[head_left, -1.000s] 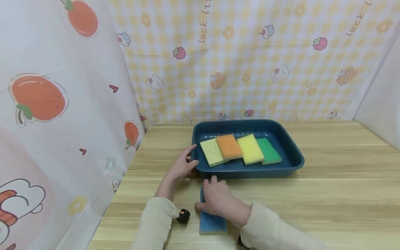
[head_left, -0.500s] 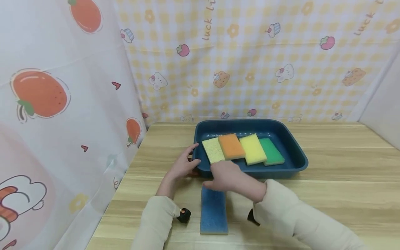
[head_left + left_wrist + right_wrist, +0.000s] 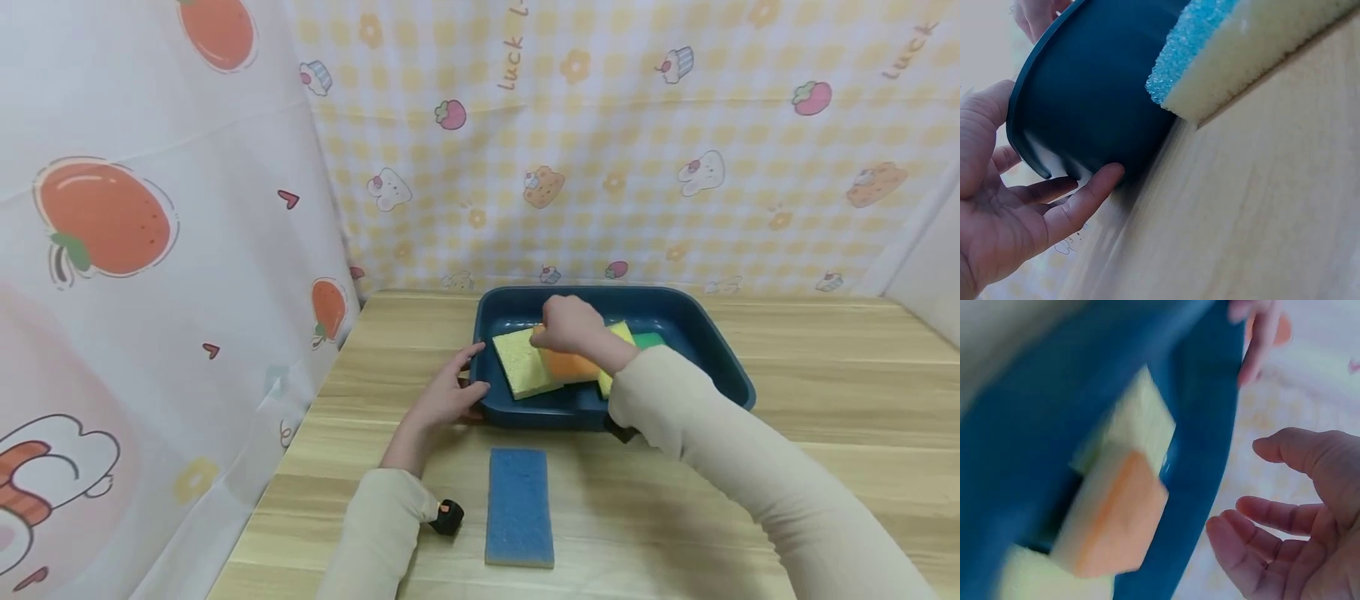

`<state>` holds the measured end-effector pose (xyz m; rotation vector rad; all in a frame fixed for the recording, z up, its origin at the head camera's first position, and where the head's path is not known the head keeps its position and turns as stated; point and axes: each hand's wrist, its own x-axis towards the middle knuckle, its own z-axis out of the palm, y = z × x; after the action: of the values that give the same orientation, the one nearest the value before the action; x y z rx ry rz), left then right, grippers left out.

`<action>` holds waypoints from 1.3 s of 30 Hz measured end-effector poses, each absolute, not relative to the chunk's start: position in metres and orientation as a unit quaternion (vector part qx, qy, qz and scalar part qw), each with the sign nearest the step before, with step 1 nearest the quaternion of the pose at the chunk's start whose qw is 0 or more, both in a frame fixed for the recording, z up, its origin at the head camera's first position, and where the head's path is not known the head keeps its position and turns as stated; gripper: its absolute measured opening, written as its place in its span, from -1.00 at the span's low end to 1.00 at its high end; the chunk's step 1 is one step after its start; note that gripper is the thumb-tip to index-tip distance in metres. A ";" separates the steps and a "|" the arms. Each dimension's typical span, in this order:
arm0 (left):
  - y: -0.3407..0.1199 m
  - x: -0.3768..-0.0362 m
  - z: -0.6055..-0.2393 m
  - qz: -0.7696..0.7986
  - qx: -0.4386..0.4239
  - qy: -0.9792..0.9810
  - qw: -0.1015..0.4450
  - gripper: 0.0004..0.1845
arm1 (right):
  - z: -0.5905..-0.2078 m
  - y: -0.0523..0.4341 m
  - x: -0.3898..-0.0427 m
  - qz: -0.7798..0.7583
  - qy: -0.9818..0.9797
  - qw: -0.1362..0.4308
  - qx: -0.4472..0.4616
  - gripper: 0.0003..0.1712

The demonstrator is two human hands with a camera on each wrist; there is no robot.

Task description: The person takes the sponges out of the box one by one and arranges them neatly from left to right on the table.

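A dark blue tray (image 3: 720, 367) holds a row of sponges: pale yellow (image 3: 521, 362), orange (image 3: 572, 367), yellow (image 3: 624, 332) and green (image 3: 651, 339). My right hand (image 3: 558, 329) hovers inside the tray above the far end of the orange sponge (image 3: 1116, 519). In the blurred right wrist view its fingers (image 3: 1241, 528) are spread and hold nothing. My left hand (image 3: 468, 377) rests on the tray's front left corner, fingers (image 3: 1085, 197) laid straight against the outer wall (image 3: 1097, 94). A blue sponge (image 3: 519, 506) lies flat on the table in front of the tray.
The wooden table (image 3: 825, 400) stretches to the right of the tray. Printed curtains (image 3: 150, 250) close in the left side and the back. A small black device (image 3: 447, 517) sits at my left sleeve.
My right hand has left the blue sponge on the table and moved forward into the tray, above the orange sponge. The left hand stays at the tray's corner.
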<state>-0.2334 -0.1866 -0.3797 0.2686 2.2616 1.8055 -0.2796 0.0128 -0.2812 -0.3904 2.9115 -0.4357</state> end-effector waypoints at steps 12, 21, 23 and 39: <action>-0.171 -0.213 -0.357 0.597 0.118 0.779 0.150 -0.36 | -0.307 0.036 -0.319 -0.115 0.971 0.181 -0.103 -0.47; -0.169 -0.213 -0.355 0.610 0.124 0.768 0.152 -0.35 | -0.317 0.042 -0.325 -0.116 0.965 0.211 -0.098 -0.33; -0.170 -0.214 -0.356 0.611 0.123 0.767 0.152 -0.35 | -0.318 0.042 -0.326 -0.115 0.965 0.216 -0.095 -0.35; -0.191 -0.234 -0.382 0.627 0.100 0.762 0.128 -0.34 | -0.279 0.029 -0.305 -0.184 0.951 0.223 -0.113 -0.41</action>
<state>-0.2338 -0.1907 -0.3823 0.2905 2.2154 1.8234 -0.3051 0.0287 -0.2792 -0.3134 2.6255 -0.5077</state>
